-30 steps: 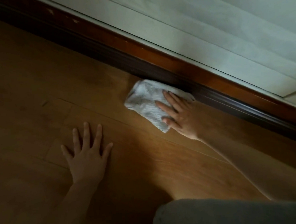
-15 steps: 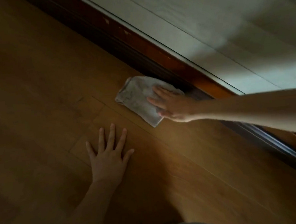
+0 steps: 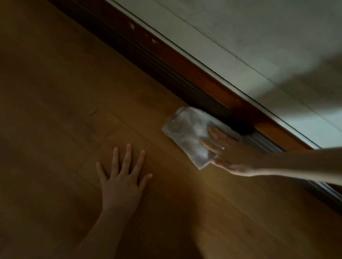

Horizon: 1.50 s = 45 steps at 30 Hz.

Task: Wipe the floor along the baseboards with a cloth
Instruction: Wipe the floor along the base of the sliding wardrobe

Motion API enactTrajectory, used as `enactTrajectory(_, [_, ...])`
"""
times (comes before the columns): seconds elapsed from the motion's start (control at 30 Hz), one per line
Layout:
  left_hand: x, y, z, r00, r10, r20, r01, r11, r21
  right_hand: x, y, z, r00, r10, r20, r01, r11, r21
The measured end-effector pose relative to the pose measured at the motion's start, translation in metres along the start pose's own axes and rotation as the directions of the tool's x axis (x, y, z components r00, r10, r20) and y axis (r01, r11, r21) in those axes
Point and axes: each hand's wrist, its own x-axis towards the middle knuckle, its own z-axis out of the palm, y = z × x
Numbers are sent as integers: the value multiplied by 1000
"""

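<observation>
We are bracing our left hand [image 3: 121, 182] flat, fingers splayed toward 12 o'clock; our right hand [image 3: 229, 152] is pressing flat, fingers toward 10 o'clock.

— Where is the cloth [image 3: 189, 132]?
— On the wooden floor [image 3: 48, 99], its far edge against the dark baseboard [image 3: 180, 65]. The right hand [image 3: 234, 154] presses it flat.
— And the left hand [image 3: 121, 181]?
— Spread flat on the floor, apart from the cloth.

Soft white cloth [image 3: 189, 133], smooth wooden floor [image 3: 58, 98], glossy wooden baseboard [image 3: 191, 73]
</observation>
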Motion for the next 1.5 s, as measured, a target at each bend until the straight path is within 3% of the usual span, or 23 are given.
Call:
enactTrajectory(0.1, [1,2,-2,1000,-14,19,13,1000,18,85,-30,-35,995,17,-101,-4,992,125])
enactTrajectory(0.2, [1,2,-2,1000,-4,18,4,1000,16,149,-75,-58,947,149,-283,-73,962,262])
enactTrajectory(0.3, [1,2,-3,1000,-2,3,2,1000,-8,138,-87,-37,902,238,-361,-157,958,239])
enactTrajectory(0.4, [0,1,-2,1000,9,-19,-10,999,-37,73,-67,8,876,263,-405,-200,961,190])
enactTrajectory(0.53, [-1,1,-2,1000,21,-22,-22,999,-42,24,-51,35,909,243,-339,-206,968,141])
enactTrajectory(0.77, [1,0,0,1000,15,3,-15,1000,-17,182,-87,-65,915,172,-366,-118,979,166])
enactTrajectory(0.83, [1,0,0,1000,8,-2,-8,1000,-12,193,-92,-72,912,179,-370,-124,978,168])
enactTrajectory(1.0, [0,3,-4,1000,20,13,-20,1000,-22,90,-68,-5,877,237,-417,-194,970,145])
enactTrajectory(1.13, [0,3,-5,1000,10,14,-10,1000,-26,27,-59,32,870,339,-358,-321,941,111])
enactTrajectory(1.3, [0,3,-7,999,-4,41,5,1000,-23,126,-77,-36,903,196,-382,-149,977,149])
enactTrajectory(1.4, [-1,4,-8,998,-17,54,18,1000,-24,189,-98,-78,903,209,-375,-160,975,156])
enactTrajectory(1.5, [-1,3,-6,998,-25,51,26,999,-22,187,-92,-79,921,168,-350,-137,984,111])
